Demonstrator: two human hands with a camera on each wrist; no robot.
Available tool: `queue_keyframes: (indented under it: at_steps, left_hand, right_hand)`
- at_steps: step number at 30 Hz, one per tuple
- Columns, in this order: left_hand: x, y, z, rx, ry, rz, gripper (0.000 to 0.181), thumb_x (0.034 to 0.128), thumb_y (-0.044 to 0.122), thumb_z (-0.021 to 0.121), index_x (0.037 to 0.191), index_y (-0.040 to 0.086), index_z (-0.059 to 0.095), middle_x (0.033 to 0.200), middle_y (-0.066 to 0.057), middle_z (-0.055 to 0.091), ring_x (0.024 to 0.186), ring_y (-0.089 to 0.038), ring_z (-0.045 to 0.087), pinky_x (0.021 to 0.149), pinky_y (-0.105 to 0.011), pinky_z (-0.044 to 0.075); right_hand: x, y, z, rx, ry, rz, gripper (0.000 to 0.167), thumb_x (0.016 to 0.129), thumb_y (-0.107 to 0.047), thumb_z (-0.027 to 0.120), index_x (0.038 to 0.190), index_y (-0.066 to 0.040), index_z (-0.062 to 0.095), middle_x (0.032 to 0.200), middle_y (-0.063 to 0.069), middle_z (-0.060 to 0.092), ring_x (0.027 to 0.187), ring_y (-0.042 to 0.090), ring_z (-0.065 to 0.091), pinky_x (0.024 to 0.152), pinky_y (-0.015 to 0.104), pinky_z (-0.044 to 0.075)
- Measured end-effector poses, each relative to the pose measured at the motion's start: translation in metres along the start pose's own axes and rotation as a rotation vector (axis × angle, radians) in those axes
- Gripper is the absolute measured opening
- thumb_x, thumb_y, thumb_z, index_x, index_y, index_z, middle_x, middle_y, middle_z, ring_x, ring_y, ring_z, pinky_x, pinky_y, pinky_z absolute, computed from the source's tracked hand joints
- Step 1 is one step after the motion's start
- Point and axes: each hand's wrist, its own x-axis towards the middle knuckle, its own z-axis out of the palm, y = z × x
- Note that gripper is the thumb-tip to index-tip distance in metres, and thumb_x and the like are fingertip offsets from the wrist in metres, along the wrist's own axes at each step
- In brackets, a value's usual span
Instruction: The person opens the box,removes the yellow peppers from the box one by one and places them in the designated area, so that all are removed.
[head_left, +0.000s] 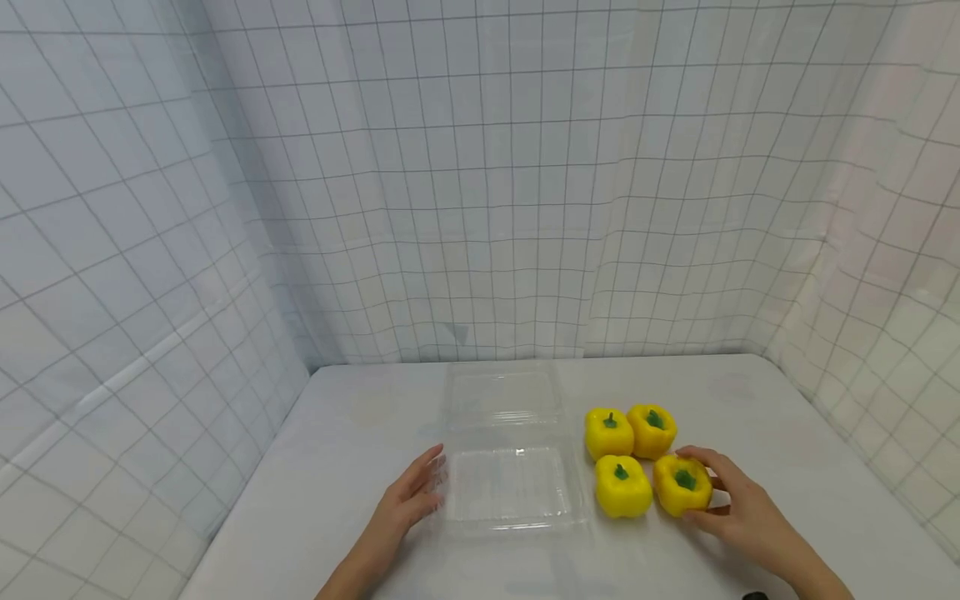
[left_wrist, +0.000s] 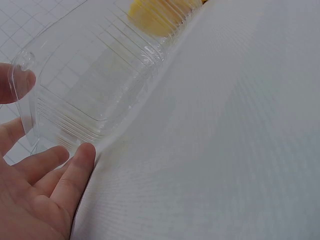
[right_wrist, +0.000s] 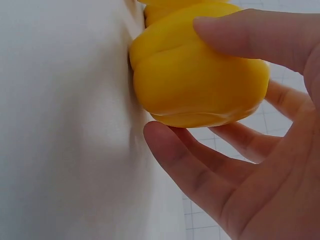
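A clear plastic clamshell container (head_left: 510,523) lies unfolded on the table, its lid (head_left: 502,375) toward the back wall. My left hand (head_left: 401,508) is at the container's left side, fingers loosely bent. In the left wrist view, fingertips (left_wrist: 86,152) reach the ribbed outer wall near the table. My right hand (head_left: 738,508) holds a yellow bell pepper (head_left: 670,492) with a green stem, at the front right of the group. In the right wrist view the thumb (right_wrist: 235,32) lies across this pepper (right_wrist: 195,85); some lower fingers stand apart from it.
More yellow bell peppers stand close by: one at front left (head_left: 624,492), one behind it (head_left: 607,437), one at back right (head_left: 652,437). All are right of the container on a white table (head_left: 360,417). Grid-patterned white curtains (head_left: 480,208) surround the table. A small dark object (head_left: 755,596) shows at the bottom edge.
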Motion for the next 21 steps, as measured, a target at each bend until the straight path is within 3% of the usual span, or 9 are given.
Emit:
queue_keyframes:
  at_steps: [4,11,21]
  left_hand:
    - [-0.001,0.001,0.000,-0.008,0.002,0.004,0.067,0.0967,0.016,0.063,0.157,0.024,0.035,0.161,-0.015,0.032,0.146,-0.037,0.030,0.110,-0.055,0.038]
    - [-0.001,0.002,0.001,-0.003,-0.001,0.005,0.066,0.0973,0.016,0.062,0.157,0.025,0.035,0.161,-0.015,0.031,0.147,-0.037,0.029,0.110,-0.055,0.038]
    - [0.000,0.001,0.000,0.017,-0.008,0.003,0.067,0.0979,0.017,0.061,0.159,0.022,0.032,0.161,-0.014,0.031,0.147,-0.037,0.029,0.110,-0.055,0.037]
  right_hand:
    - [0.000,0.000,-0.002,-0.021,-0.003,0.046,0.085,0.077,-0.028,0.088,0.147,-0.022,0.041,0.147,0.020,0.045,0.111,0.043,0.061,0.073,0.035,0.060]
    - [0.003,0.001,0.002,-0.098,-0.021,0.149,0.092,0.076,-0.040,0.087,0.151,-0.020,0.040,0.147,0.022,0.046,0.096,0.024,0.065,0.067,0.034,0.052]
    - [0.008,0.001,0.013,-0.045,0.031,0.092,0.093,0.076,-0.030,0.089,0.152,-0.016,0.038,0.144,0.024,0.045,0.094,0.021,0.065,0.070,0.027,0.058]
